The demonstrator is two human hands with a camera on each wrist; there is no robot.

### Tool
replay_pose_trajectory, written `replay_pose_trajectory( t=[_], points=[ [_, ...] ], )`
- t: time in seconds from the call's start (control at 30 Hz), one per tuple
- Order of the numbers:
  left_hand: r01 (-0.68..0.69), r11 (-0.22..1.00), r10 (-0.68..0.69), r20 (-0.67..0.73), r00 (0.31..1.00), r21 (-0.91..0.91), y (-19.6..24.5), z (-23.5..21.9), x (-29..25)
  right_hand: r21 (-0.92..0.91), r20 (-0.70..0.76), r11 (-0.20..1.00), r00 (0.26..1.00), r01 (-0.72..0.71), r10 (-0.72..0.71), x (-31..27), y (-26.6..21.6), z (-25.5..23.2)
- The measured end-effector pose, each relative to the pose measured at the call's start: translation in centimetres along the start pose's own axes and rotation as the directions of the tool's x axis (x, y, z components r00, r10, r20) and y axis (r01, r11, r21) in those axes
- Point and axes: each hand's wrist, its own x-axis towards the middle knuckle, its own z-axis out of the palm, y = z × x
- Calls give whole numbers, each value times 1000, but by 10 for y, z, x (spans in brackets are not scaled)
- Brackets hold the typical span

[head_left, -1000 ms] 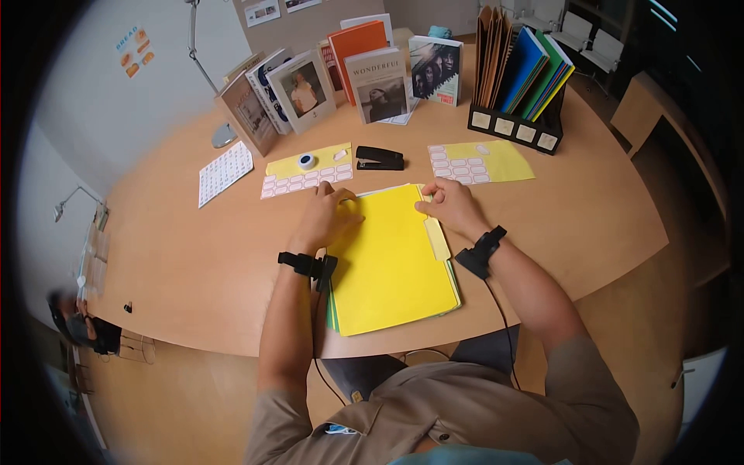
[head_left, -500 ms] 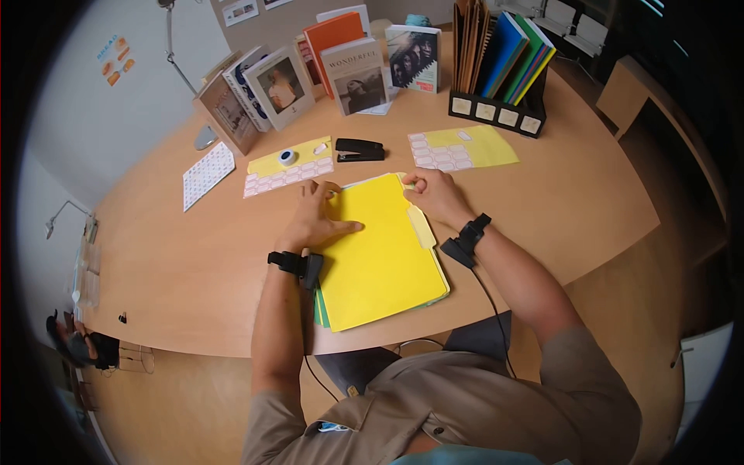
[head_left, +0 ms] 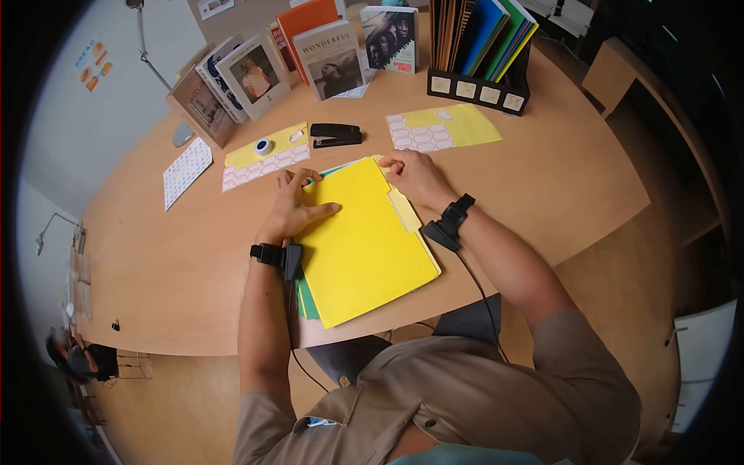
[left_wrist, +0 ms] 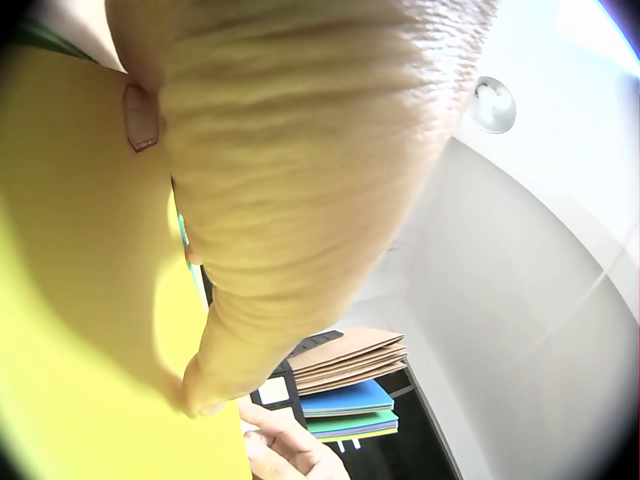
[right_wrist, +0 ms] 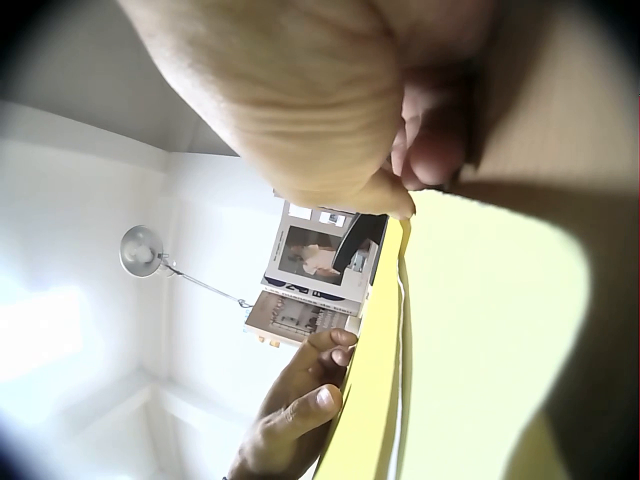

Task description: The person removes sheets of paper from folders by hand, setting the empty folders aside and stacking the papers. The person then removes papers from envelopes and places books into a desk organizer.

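Observation:
A bright yellow file folder (head_left: 364,248) lies atop a stack, with a green folder (head_left: 308,301) peeking out at its lower left and a cream folder tab (head_left: 403,211) along its right side. My left hand (head_left: 288,208) rests at the upper left edge, thumb stretched over the yellow cover and fingers spread along the edge. In the left wrist view a small red-edged patch (left_wrist: 140,118) shows beside a finger. At the top right corner, my right hand (head_left: 418,180) pinches the yellow folder between thumb and curled fingers, close over the cream one.
Behind the folders are a black stapler (head_left: 335,135), a label sheet (head_left: 267,161) with a small round white item (head_left: 263,146) on it, and another label sheet (head_left: 442,128). Upright books (head_left: 329,62) and a black organizer (head_left: 477,91) of folders stand farther back.
The left thumb has straightened out across the yellow cover, and its fingers have spread at the edge. The right hand stays at the corner. The whole view has shifted with the head.

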Motion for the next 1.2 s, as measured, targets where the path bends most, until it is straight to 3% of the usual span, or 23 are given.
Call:
replay_pose_trajectory(
  t=[0.27, 0.37, 0.57, 0.67, 0.73, 0.77, 0.83, 0.9, 1.07, 1.13, 1.17, 1.2],
  points=[
    [34, 999, -34, 3, 999, -13, 8, -2, -3, 4, -31, 1000, 999, -17, 17, -1, -4, -2],
    [9, 999, -8, -4, 1000, 40, 9, -3, -3, 39, -57, 999, 998, 12, -10, 0, -2, -1],
    [44, 998, -43, 6, 999, -37, 10, -2, -3, 85, -104, 993, 992, 86, -77, 1, -18, -3],
    [4, 1000, -5, -29, 1000, -22, 10, -1, -3, 7, -25, 995, 995, 102, -101, -3, -37, -10],
    [2, 1000, -3, -22, 1000, -30, 9, -1, -3, 390, 148, 920, 984, 36, -101, -2, -35, -5],
    [-32, 999, 31, -40, 999, -32, 4, 2, -3, 390, 149, 920, 983, 37, -103, -2, -36, -5],
    [-65, 997, 64, -58, 996, -32, -4, 5, 0, 659, 306, 741, 946, -129, -107, -3, -39, -7],
    [-86, 985, 74, -83, 994, -148, -11, 8, 3, 662, 326, 736, 938, -140, -114, -4, -41, -8],
    [-78, 982, 64, -87, 994, -173, -5, 1, 5, 697, 324, 705, 934, -129, -150, -8, -42, 2],
    [-72, 981, 58, -78, 995, -179, -10, 0, 6, 606, 218, 793, 944, 67, -246, -8, -40, 4],
    [-52, 913, 20, -83, 996, -405, -16, -2, 8, 604, 223, 795, 948, 49, -227, -8, -35, 5],
    [-32, 792, -22, -81, 996, -609, -22, -4, 9, 482, 169, 873, 969, 77, -179, -6, -30, 5]
  ],
)
